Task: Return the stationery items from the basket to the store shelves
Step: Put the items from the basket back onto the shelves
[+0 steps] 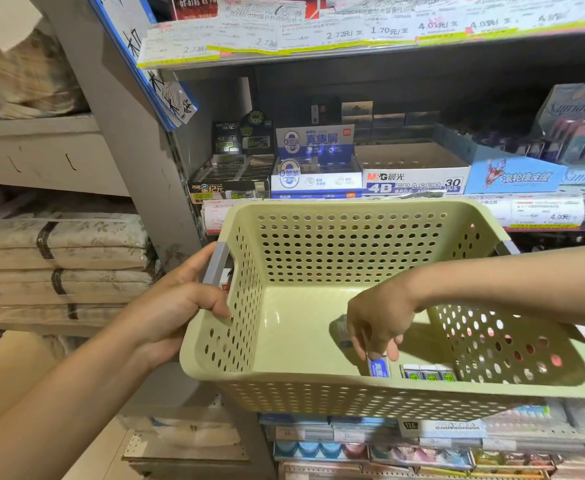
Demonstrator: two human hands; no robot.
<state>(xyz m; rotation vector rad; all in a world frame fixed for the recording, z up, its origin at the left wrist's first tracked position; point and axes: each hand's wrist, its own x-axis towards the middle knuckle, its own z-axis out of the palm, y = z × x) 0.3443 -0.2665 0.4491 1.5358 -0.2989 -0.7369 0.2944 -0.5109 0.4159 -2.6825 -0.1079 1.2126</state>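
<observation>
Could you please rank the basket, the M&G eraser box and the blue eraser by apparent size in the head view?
1. basket
2. M&G eraser box, though it sits farther away
3. blue eraser

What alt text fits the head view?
The right hand reaches into a pale green perforated plastic basket and pinches a small blue-and-white eraser beside three black-and-green erasers. The left hand grips the basket's left rim, held before a store shelf of boxed erasers.

"M&G 4B ERASER 30" on eraser box (415, 183)
</observation>
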